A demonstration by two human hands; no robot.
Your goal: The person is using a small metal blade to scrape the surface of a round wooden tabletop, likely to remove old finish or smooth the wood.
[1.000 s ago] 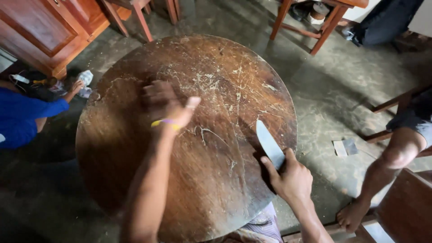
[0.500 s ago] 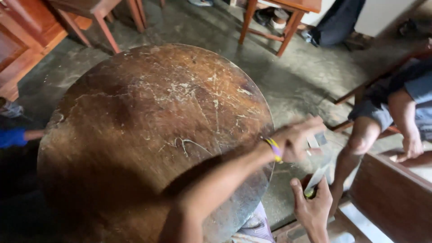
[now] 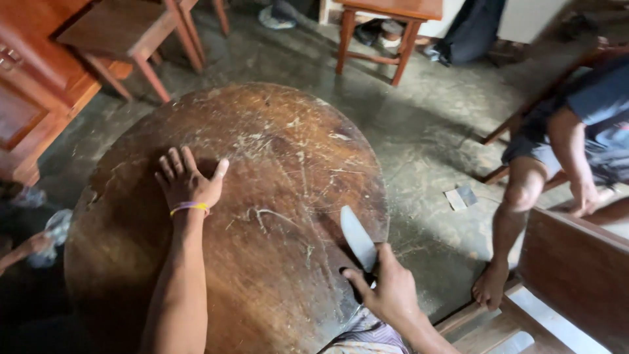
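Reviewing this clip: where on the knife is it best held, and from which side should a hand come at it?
By the handle, from the near edge of the round wooden table. The knife points its pale blade away and up-left over the tabletop, while its handle end sits toward the person, already wrapped in the right hand. Coming from the blade side would likely meet the edge. The left hand lies flat, apart.

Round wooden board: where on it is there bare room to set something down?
The round wooden board is bare across its far half, beyond the left hand, and in the middle strip between that hand and the knife. The near right edge is taken by the right hand holding the knife.
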